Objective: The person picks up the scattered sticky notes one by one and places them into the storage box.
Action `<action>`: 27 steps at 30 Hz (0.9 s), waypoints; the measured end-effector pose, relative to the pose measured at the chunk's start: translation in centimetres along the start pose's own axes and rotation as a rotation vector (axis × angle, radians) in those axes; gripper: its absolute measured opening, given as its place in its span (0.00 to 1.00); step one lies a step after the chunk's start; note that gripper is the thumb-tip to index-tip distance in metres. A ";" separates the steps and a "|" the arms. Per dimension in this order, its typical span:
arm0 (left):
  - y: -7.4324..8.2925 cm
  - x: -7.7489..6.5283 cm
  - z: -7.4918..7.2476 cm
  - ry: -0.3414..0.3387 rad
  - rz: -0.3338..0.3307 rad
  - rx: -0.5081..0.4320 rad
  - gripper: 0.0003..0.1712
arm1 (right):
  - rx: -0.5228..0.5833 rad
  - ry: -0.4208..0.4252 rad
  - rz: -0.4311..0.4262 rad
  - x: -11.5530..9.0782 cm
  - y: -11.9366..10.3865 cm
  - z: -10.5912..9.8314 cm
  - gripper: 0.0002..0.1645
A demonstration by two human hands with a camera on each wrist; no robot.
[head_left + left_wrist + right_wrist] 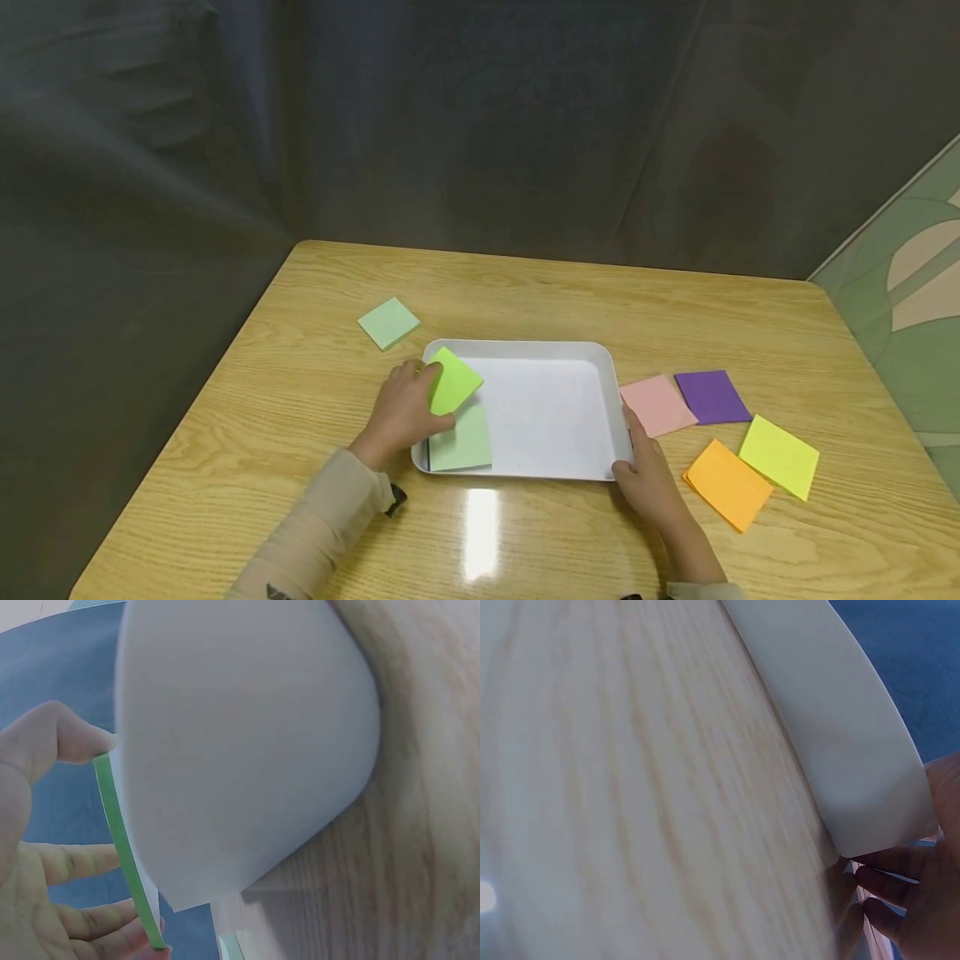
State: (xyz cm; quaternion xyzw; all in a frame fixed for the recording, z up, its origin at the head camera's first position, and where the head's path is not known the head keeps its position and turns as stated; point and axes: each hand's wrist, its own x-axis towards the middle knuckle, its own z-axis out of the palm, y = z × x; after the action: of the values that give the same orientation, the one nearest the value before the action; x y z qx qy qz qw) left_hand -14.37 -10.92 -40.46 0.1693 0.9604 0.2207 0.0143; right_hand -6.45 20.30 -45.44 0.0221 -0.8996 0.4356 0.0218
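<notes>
From the head view, the left hand pinches the lime pad by its edges, thumb and fingers apart across it, a grip that probably keeps its face clear. The pad is tilted over the left end of the tray, overlapping the mint pad inside; contact between them cannot be told. The right hand grips the tray's near right corner, thumb by the near wall and fingers along the end wall, likely to stop it sliding. In the left wrist view, the thumb clamps one edge of the lime pad and fingertips the opposite one, apparently to leave the middle unpressed. In the right wrist view, the fingers lie slightly apart by the tray's corner, seemingly as a brace; the wall hides the thumb.
</notes>
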 end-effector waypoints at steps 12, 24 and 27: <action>0.2 -0.3 0.5 -0.051 0.022 0.001 0.39 | -0.007 -0.013 0.031 0.0 0.1 0.1 0.47; 0.3 -0.5 0.7 -0.099 0.112 0.022 0.39 | 0.003 -0.015 0.035 0.0 0.1 0.1 0.47; 0.2 -0.6 0.7 -0.110 0.157 0.037 0.38 | 0.004 -0.019 0.042 0.0 0.0 0.0 0.47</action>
State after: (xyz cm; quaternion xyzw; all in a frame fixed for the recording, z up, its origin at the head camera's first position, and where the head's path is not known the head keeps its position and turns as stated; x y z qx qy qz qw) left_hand -13.68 -10.63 -41.01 0.2562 0.9458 0.1939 0.0463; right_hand -6.48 20.27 -45.46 0.0073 -0.8991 0.4377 0.0041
